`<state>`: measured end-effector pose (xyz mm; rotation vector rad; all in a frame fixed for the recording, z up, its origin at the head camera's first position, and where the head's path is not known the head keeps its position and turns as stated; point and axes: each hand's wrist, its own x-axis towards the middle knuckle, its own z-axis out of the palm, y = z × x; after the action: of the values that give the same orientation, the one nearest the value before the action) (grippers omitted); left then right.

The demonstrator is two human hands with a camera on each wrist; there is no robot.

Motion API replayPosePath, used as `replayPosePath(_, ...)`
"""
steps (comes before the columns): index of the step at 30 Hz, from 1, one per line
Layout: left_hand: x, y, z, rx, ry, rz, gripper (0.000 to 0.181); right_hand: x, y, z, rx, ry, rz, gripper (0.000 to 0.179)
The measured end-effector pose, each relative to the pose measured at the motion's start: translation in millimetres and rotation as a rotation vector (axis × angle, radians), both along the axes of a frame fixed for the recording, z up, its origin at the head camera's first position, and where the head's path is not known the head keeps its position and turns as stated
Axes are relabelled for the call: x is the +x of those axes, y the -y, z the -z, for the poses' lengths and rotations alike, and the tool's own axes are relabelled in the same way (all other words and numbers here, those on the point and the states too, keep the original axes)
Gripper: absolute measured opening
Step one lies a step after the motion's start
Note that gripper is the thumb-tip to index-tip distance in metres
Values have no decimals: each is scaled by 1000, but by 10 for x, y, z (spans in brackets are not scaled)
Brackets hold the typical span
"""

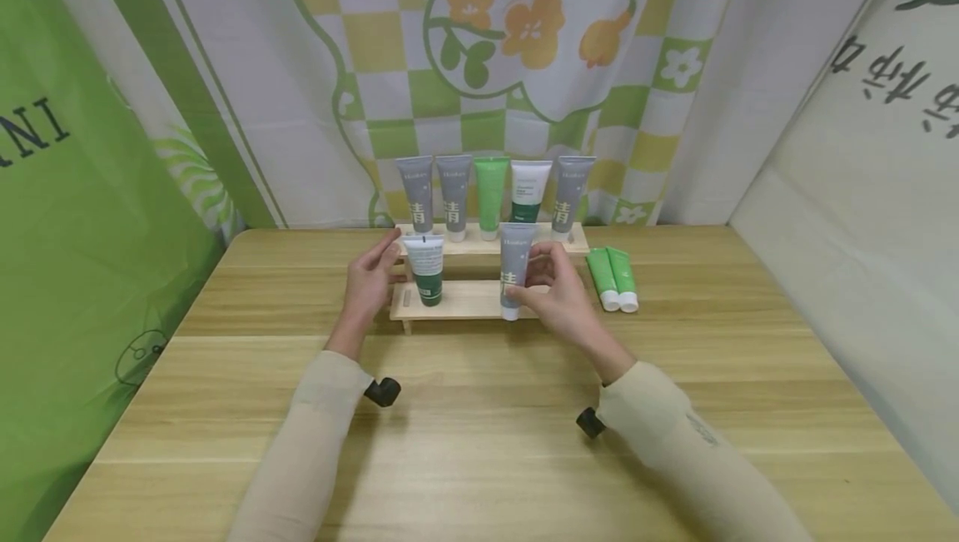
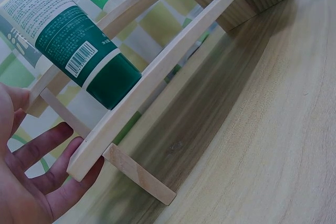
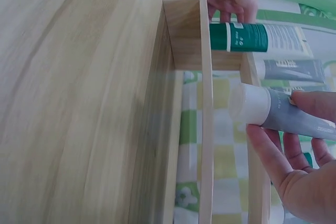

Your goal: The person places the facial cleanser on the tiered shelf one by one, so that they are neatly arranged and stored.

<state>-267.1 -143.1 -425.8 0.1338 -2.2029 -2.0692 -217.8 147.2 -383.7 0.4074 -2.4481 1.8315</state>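
Note:
In the head view my right hand (image 1: pixel 560 292) pinches a grey squeeze tube (image 1: pixel 517 263) with its white cap down, over the lower tier of a two-tier wooden rack (image 1: pixel 468 300). The right wrist view shows the grey tube's cap (image 3: pixel 249 104) apart from the lower plank (image 3: pixel 206 129). At the rack's left end is my left hand (image 1: pixel 369 280), its fingers extended; in the left wrist view some fingertips (image 2: pixel 79 187) pass behind the lower plank (image 2: pixel 157 72). Beside it a white and dark-green tube (image 1: pixel 427 271) stands cap down on the lower tier.
Several tubes stand along the upper tier: grey ones (image 1: pixel 418 196), a light-green one (image 1: pixel 490 196) and a white-green one (image 1: pixel 530 188). Two green tubes (image 1: pixel 613 275) lie on the wooden table (image 1: pixel 479 442) right of the rack. A patterned curtain (image 1: pixel 375 84) hangs behind.

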Motion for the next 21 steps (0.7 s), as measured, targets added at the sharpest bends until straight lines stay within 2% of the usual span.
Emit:
replayPosePath(7, -13, 10, 20, -4, -17, 1, 44, -53, 187, 24, 24, -6, 3, 56)
replayPosePath(11, -16, 8, 19, -1, -13, -2, 44, -74, 274, 34, 4, 4, 13, 58)
replayPosePath(21, -6, 13, 19, -15, -14, 4, 45, -112, 443, 126, 7, -58, 42, 56)
